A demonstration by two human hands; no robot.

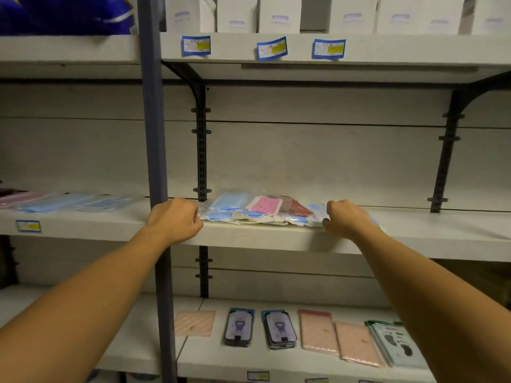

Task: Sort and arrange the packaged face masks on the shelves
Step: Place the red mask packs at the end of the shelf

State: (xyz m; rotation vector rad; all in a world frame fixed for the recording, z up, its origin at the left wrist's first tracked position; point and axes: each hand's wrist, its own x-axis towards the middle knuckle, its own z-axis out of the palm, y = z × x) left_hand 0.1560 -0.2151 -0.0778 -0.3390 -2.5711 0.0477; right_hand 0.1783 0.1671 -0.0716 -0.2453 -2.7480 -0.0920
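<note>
A loose pile of packaged face masks [261,210] in clear wrappers, blue, pink and red, lies near the front edge of the middle shelf [414,233]. My left hand [177,219] grips the pile's left end with curled fingers. At the right end, my right hand [345,217] pinches the outermost blue packets. Both arms reach up from below. Further blue and pink mask packets [69,203] lie in a flat row on the neighbouring shelf to the left.
A grey upright post [154,134] splits the two shelf bays just left of my left hand. White boxes [279,13] stand on the top shelf above blue price tags [272,48]. On the lower shelf lie phone cases [279,328] and pink packets [318,331].
</note>
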